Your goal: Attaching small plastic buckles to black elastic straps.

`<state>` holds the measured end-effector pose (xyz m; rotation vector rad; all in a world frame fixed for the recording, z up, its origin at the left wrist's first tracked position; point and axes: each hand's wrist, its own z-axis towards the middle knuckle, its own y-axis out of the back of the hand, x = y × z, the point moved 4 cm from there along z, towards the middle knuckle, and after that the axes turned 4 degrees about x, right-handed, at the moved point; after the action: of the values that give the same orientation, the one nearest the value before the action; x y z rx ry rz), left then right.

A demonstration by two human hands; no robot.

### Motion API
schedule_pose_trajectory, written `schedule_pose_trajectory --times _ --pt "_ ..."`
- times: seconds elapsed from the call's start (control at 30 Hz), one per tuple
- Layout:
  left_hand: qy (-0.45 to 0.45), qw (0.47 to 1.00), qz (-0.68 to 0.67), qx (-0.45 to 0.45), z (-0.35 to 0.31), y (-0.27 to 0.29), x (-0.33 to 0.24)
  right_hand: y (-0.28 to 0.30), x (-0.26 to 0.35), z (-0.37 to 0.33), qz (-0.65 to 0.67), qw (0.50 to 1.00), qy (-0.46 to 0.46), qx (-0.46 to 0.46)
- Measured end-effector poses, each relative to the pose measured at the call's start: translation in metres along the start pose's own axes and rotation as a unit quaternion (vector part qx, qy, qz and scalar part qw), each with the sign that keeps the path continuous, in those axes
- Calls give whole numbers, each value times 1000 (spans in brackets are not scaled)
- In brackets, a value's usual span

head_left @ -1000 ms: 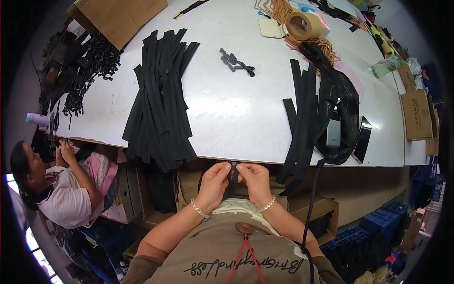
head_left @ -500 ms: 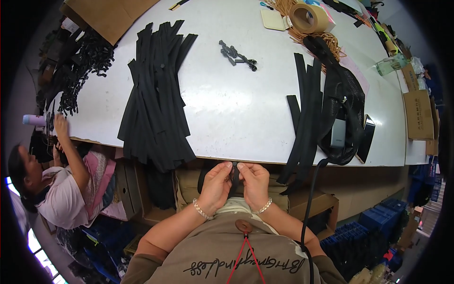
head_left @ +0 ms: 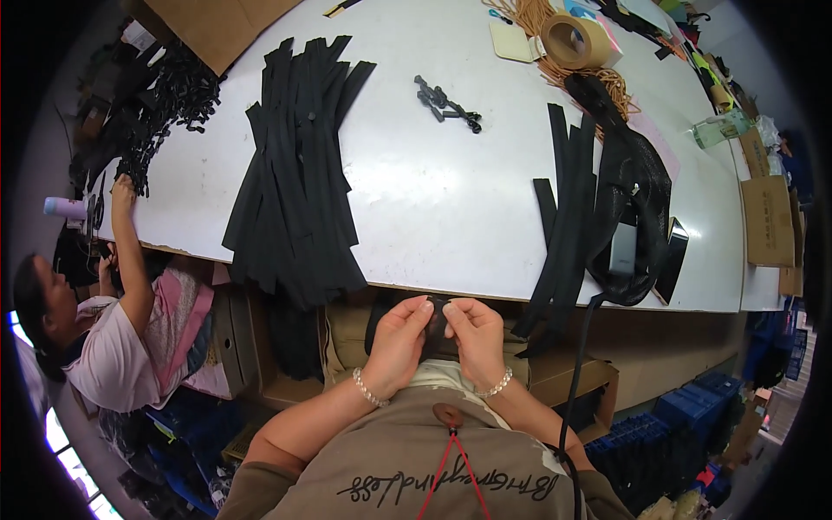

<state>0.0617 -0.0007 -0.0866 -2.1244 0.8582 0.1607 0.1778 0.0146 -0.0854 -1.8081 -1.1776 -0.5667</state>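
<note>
Just in front of the table edge, my left hand [head_left: 401, 343] and my right hand [head_left: 477, 341] face each other, thumbs and fingertips pinched. Between them is a black fabric strip [head_left: 440, 322], gripped at its upper end and hanging down toward my lap. A large pile of black strips [head_left: 295, 191] lies left of centre, its near ends hanging over the table edge. A smaller bunch of black strips [head_left: 568, 204] lies on the right. Farther back in the middle sits a little cluster of small black fittings [head_left: 447, 106].
A black mesh bag [head_left: 640, 173] with a grey device on it, a phone [head_left: 672, 260], tan cord [head_left: 617, 87] and a tape roll [head_left: 575, 41] are on the right. At left, a co-worker [head_left: 113, 347] reaches to a heap of black fittings [head_left: 178, 104]. A black cable [head_left: 576, 373] hangs beside my right arm.
My hands have moved slightly apart, still pinching the strip. The co-worker's raised hand has moved up into the heap of black fittings. The view has shifted a little.
</note>
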Motion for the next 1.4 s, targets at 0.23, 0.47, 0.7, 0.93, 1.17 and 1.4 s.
schedule_pose_trajectory --times 0.23,0.47,0.7,0.93,1.17,1.4 --pt "-167 975 128 65 -19 -10 -17 -14 33 -19 -80 977 165 107" --pt "-246 948 171 110 -24 -20 -22 -13 45 -22 -128 954 249 110" --pt "-169 956 236 40 -16 -7 -21 -3 29 -14 -137 979 133 76" --pt "-5 994 99 35 5 18 -1 11 -3 4 -56 995 -44 65" --pt "-38 991 122 42 15 10 -4 13 -9 9 -3 999 -32 23" --pt "-43 995 89 25 19 12 -1 6 -6 11 -16 1000 15 -19"
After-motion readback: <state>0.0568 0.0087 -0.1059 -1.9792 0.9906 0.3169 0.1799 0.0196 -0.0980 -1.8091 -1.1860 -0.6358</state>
